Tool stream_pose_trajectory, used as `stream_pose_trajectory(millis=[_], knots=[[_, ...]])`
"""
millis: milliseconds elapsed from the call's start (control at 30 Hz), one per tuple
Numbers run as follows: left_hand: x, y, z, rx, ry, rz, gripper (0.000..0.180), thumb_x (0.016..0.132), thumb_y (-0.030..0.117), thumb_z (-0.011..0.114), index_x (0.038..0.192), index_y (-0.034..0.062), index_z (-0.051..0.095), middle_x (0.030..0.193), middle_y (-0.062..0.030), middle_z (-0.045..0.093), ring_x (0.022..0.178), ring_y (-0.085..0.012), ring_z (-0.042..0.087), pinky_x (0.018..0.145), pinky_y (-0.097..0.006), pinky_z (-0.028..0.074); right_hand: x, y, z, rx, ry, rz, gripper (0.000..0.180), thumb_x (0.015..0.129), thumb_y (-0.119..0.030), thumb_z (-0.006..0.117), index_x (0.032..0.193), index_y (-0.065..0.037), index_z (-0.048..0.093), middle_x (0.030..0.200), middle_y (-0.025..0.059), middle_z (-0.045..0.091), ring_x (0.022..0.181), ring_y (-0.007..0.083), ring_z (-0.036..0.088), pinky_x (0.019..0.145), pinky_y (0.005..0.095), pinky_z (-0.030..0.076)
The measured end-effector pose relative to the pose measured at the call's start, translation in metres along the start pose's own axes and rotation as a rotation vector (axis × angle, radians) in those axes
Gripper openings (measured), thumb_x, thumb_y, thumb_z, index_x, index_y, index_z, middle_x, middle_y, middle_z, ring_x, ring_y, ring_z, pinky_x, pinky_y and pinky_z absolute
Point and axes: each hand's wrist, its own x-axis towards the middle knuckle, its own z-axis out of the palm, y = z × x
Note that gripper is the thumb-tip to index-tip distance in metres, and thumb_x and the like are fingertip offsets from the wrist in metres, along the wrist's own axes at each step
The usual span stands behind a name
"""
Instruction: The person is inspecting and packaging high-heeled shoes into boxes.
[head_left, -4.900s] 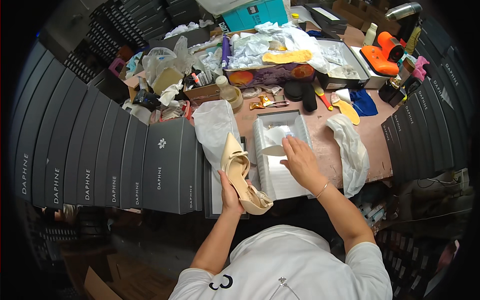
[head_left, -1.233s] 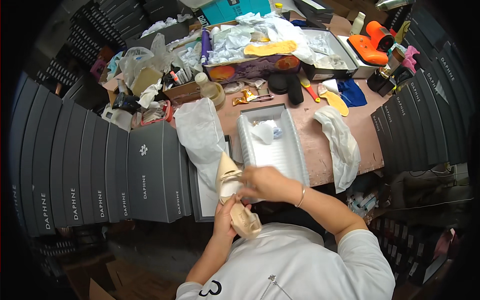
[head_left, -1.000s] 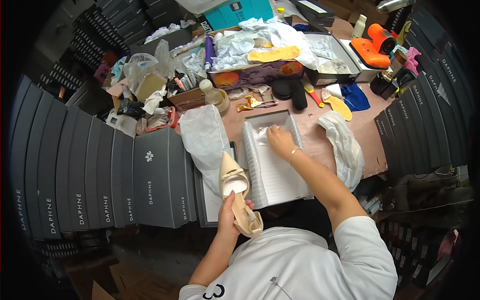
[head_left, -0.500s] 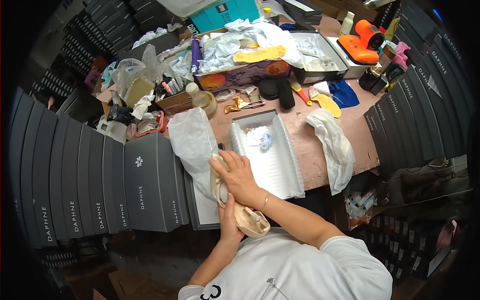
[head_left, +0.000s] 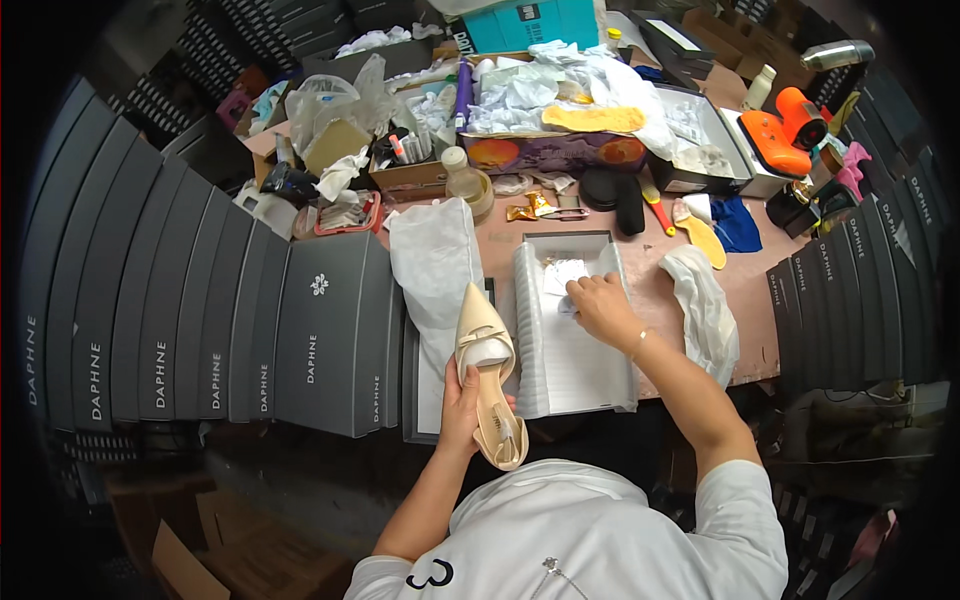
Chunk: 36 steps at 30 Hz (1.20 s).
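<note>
A row of grey shoeboxes (head_left: 210, 290) on the left, then one sheet of white paper (head_left: 435, 250), and here's the left hand (head_left: 460, 405), wrapped round one beige pointed-toe shoe (head_left: 490, 388) with a bow, held before the table, toe pointing away. Next, one open shoebox (head_left: 585, 375), and over it the right hand (head_left: 605, 308), fingers bunched at a bluish wad (head_left: 567, 306); whether they grip it, impossible to tell. Half a second ago that hand was on the shoe! Farther right, one crumpled white wrapping (head_left: 700, 310); pale lettering marks the shoeboxes.
</note>
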Motion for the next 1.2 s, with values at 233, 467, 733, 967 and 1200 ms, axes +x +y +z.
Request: stream_pose_trajectory(millis=[233, 467, 733, 967, 1200], knots=[[0.017, -0.023, 0.005, -0.107, 0.051, 0.012, 0.044, 0.099, 0.047, 0.042, 0.123, 0.0103, 0.038, 0.104, -0.0112, 0.057, 0.081, -0.0181, 0.063, 0.065, -0.031, 0.055, -0.034, -0.118, -0.048, 0.461, 0.172, -0.197, 0.039, 0.064, -0.013, 0.078, 0.093, -0.007, 0.054, 0.085, 0.0081, 0.057, 0.076, 0.0268, 0.061, 0.065, 0.0374, 0.051], [-0.004, -0.013, 0.023, -0.127, 0.042, 0.03, 0.044, 0.101, 0.044, 0.037, 0.132, 0.0128, 0.033, 0.106, -0.0093, 0.054, 0.087, -0.0174, 0.061, 0.071, -0.033, 0.055, -0.028, -0.136, -0.018, 0.484, 0.344, -0.127, 0.032, 0.069, -0.016, 0.074, 0.093, -0.009, 0.055, 0.09, 0.0079, 0.056, 0.076, 0.0264, 0.061, 0.062, 0.0351, 0.051], [-0.007, -0.012, 0.025, -0.176, -0.117, -0.053, 0.032, 0.102, 0.026, 0.039, 0.131, 0.0125, 0.033, 0.11, -0.0098, 0.053, 0.092, -0.0178, 0.061, 0.07, -0.031, 0.056, -0.029, -0.128, -0.021, 0.419, 0.358, 0.075, 0.057, 0.067, -0.02, 0.077, 0.119, -0.009, 0.056, 0.111, 0.0147, 0.056, 0.092, 0.031, 0.061, 0.073, 0.0368, 0.052], [-0.01, -0.025, 0.023, -0.145, -0.071, -0.012, 0.031, 0.098, 0.02, 0.045, 0.127, 0.0129, 0.036, 0.1, -0.0133, 0.058, 0.065, -0.0202, 0.063, 0.053, -0.032, 0.055, -0.016, -0.11, 0.002, 0.725, 0.231, 0.048, 0.072, 0.078, -0.026, 0.074, 0.141, -0.009, 0.041, 0.148, 0.0271, 0.026, 0.118, 0.0424, 0.052, 0.099, 0.0414, 0.044], [0.022, 0.066, -0.015, 0.709, 0.257, 0.715, 0.07, 0.096, 0.023, 0.055, 0.15, 0.0078, 0.012, 0.146, -0.0197, 0.032, 0.133, -0.028, 0.035, 0.108, -0.038, 0.031, -0.095, 0.04, -0.074, 0.09, 0.29, 0.598, 0.086, 0.072, -0.029, 0.079, 0.142, -0.008, 0.034, 0.144, 0.0272, 0.033, 0.131, 0.0423, 0.036, 0.107, 0.0468, 0.033]])
